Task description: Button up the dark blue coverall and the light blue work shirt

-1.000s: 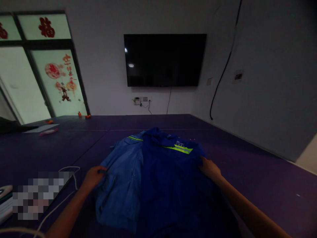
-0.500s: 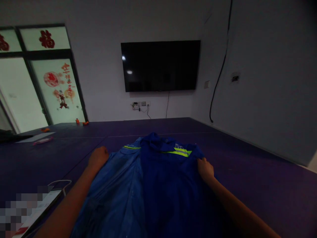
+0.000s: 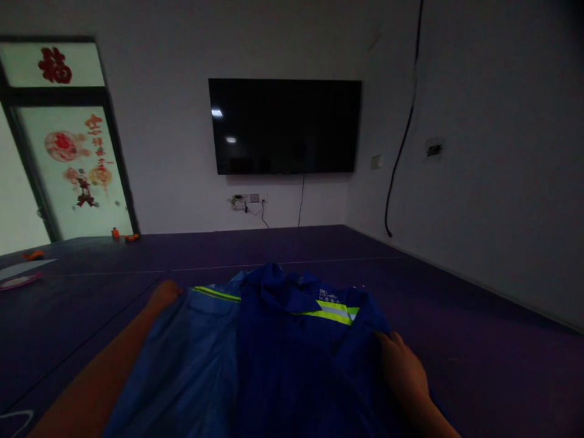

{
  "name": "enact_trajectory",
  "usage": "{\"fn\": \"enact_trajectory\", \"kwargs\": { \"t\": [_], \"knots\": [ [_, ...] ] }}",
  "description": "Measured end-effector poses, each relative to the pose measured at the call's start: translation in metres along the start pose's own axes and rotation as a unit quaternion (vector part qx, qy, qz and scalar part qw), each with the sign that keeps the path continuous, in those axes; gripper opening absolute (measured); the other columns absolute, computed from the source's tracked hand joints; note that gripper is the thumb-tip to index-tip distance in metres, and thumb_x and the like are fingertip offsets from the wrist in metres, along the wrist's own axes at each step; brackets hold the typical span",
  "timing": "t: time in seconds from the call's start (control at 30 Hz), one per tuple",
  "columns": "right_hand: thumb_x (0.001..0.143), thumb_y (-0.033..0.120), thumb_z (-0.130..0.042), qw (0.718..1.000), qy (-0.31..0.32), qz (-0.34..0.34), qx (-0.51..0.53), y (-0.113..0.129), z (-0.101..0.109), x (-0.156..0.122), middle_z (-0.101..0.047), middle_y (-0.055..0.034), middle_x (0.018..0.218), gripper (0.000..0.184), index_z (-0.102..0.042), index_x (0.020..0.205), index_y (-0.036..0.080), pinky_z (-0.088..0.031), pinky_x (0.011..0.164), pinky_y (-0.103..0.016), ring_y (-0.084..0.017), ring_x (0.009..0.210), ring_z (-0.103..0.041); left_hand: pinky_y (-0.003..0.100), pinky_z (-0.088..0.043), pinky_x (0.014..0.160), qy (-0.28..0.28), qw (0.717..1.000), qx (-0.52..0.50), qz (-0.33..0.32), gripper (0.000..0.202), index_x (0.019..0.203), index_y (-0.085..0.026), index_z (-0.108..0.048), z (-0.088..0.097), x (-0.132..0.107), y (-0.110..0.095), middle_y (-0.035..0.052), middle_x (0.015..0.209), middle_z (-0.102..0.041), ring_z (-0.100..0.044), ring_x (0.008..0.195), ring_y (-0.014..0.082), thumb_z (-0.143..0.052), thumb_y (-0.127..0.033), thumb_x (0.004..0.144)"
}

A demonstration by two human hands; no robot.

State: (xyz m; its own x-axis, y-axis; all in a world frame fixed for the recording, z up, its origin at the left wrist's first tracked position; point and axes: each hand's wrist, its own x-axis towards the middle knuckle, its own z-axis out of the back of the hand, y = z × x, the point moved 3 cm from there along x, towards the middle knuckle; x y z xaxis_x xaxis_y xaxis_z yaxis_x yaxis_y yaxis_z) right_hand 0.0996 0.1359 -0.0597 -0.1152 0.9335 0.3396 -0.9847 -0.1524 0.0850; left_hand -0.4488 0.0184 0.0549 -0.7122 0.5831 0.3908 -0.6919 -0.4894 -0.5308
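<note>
A blue work jacket (image 3: 278, 359) with yellow-green reflective stripes lies spread on the dark purple table (image 3: 479, 340), collar pointing away from me. My left hand (image 3: 164, 293) reaches far forward to the jacket's left shoulder, and its fingers look curled closed at the fabric's edge. My right hand (image 3: 404, 371) rests at the jacket's right edge below the striped chest, with its fingers curled onto the cloth. The dim light hides the fingertips of both hands.
A black TV (image 3: 285, 126) hangs on the far wall above a socket strip (image 3: 244, 201). A glass door with red decorations (image 3: 75, 164) is at left. Small orange items (image 3: 123, 235) and a paper (image 3: 22, 271) lie far left. A white cable (image 3: 16, 417) shows bottom left.
My left hand slid forward from the jacket's lower left side up to its left shoulder. My right hand stayed at the right edge. The view turned right and closer over the jacket.
</note>
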Motion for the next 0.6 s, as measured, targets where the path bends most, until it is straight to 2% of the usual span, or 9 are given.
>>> {"fn": "enact_trajectory", "kwargs": {
  "t": [0.07, 0.17, 0.2, 0.27, 0.37, 0.43, 0.47, 0.53, 0.6],
  "knots": [
    [0.079, 0.005, -0.030, 1.000, 0.003, -0.002, 0.008, 0.002, 0.004, -0.001, -0.056, -0.0119, 0.098, 0.044, -0.051, 0.116, 0.019, -0.042, 0.063, -0.027, -0.018, 0.076, -0.059, 0.039, -0.040, 0.075, 0.012, 0.998, 0.069, -0.008, 0.015, 0.053, -0.014, -0.050, 0.002, 0.005, 0.005, 0.0105, 0.070, -0.060, -0.055, 0.087, 0.0309, -0.053, -0.019, 0.067],
    [0.078, 0.006, -0.031, 1.000, 0.013, -0.009, 0.021, 0.003, 0.009, -0.002, -0.055, -0.0105, 0.100, 0.046, -0.050, 0.117, 0.020, -0.042, 0.064, -0.027, -0.019, 0.078, -0.059, 0.045, -0.037, 0.081, 0.017, 0.979, 0.200, -0.020, 0.013, 0.074, -0.011, -0.055, 0.001, -0.001, 0.009, 0.0150, 0.090, -0.060, -0.050, 0.100, 0.0333, -0.042, -0.010, 0.072],
    [0.078, 0.006, -0.031, 0.999, 0.017, -0.014, 0.026, 0.004, 0.011, -0.002, -0.056, -0.0101, 0.100, 0.046, -0.050, 0.118, 0.020, -0.042, 0.064, -0.027, -0.019, 0.078, -0.059, 0.046, -0.036, 0.082, 0.023, 0.976, 0.214, -0.024, 0.018, 0.082, -0.009, -0.055, -0.001, -0.006, 0.008, 0.0161, 0.096, -0.059, -0.049, 0.102, 0.0336, -0.039, -0.008, 0.073],
    [0.078, 0.007, -0.030, 0.999, 0.018, -0.027, 0.034, 0.004, 0.014, -0.002, -0.056, -0.0102, 0.099, 0.046, -0.050, 0.117, 0.020, -0.042, 0.064, -0.027, -0.018, 0.078, -0.059, 0.045, -0.036, 0.084, 0.050, 0.981, 0.179, -0.048, 0.024, 0.093, -0.008, -0.053, -0.007, -0.020, -0.001, 0.0169, 0.103, -0.057, -0.048, 0.104, 0.0328, -0.038, -0.008, 0.074],
    [0.082, 0.014, -0.030, 0.998, -0.020, -0.052, 0.027, 0.007, 0.022, 0.002, -0.057, -0.0119, 0.100, 0.041, -0.050, 0.117, 0.018, -0.042, 0.068, -0.029, -0.022, 0.084, -0.057, 0.033, -0.038, 0.085, 0.106, 0.984, 0.077, -0.124, 0.028, 0.103, -0.011, -0.051, -0.023, -0.048, -0.031, 0.0115, 0.107, -0.058, -0.052, 0.099, 0.0236, -0.044, -0.020, 0.077],
    [0.085, 0.027, -0.031, 0.995, -0.050, -0.080, 0.025, 0.009, 0.027, 0.009, -0.057, -0.0137, 0.103, 0.040, -0.048, 0.119, 0.016, -0.042, 0.072, -0.034, -0.026, 0.092, -0.055, 0.026, -0.042, 0.079, 0.140, 0.979, 0.026, -0.147, 0.034, 0.107, -0.015, -0.050, -0.040, -0.071, -0.057, 0.0076, 0.103, -0.060, -0.057, 0.091, 0.0184, -0.046, -0.033, 0.078],
    [0.085, 0.034, -0.031, 0.993, -0.054, -0.099, 0.029, 0.010, 0.029, 0.014, -0.056, -0.0149, 0.104, 0.043, -0.045, 0.121, 0.016, -0.042, 0.073, -0.036, -0.028, 0.095, -0.054, 0.027, -0.042, 0.078, 0.165, 0.977, -0.054, -0.126, 0.044, 0.111, -0.013, -0.047, -0.050, -0.082, -0.070, 0.0097, 0.106, -0.060, -0.058, 0.092, 0.0198, -0.048, -0.040, 0.076],
    [0.082, 0.047, -0.034, 0.988, -0.041, -0.144, 0.045, 0.011, 0.031, 0.025, -0.057, -0.0172, 0.105, 0.054, -0.041, 0.124, 0.013, -0.043, 0.073, -0.041, -0.031, 0.097, -0.053, 0.028, -0.043, 0.078, 0.175, 0.973, -0.088, -0.123, 0.063, 0.118, -0.011, -0.041, -0.072, -0.102, -0.097, 0.0144, 0.114, -0.055, -0.055, 0.099, 0.0226, -0.048, -0.052, 0.072],
    [0.076, 0.051, -0.043, 0.982, -0.005, -0.175, 0.072, 0.011, 0.030, 0.037, -0.058, -0.0180, 0.103, 0.061, -0.042, 0.123, 0.011, -0.044, 0.071, -0.041, -0.032, 0.095, -0.054, 0.031, -0.041, 0.083, 0.161, 0.977, -0.121, -0.065, 0.076, 0.121, -0.004, -0.037, -0.092, -0.116, -0.117, 0.0230, 0.124, -0.045, -0.047, 0.112, 0.0276, -0.053, -0.054, 0.067]
  ]
}}
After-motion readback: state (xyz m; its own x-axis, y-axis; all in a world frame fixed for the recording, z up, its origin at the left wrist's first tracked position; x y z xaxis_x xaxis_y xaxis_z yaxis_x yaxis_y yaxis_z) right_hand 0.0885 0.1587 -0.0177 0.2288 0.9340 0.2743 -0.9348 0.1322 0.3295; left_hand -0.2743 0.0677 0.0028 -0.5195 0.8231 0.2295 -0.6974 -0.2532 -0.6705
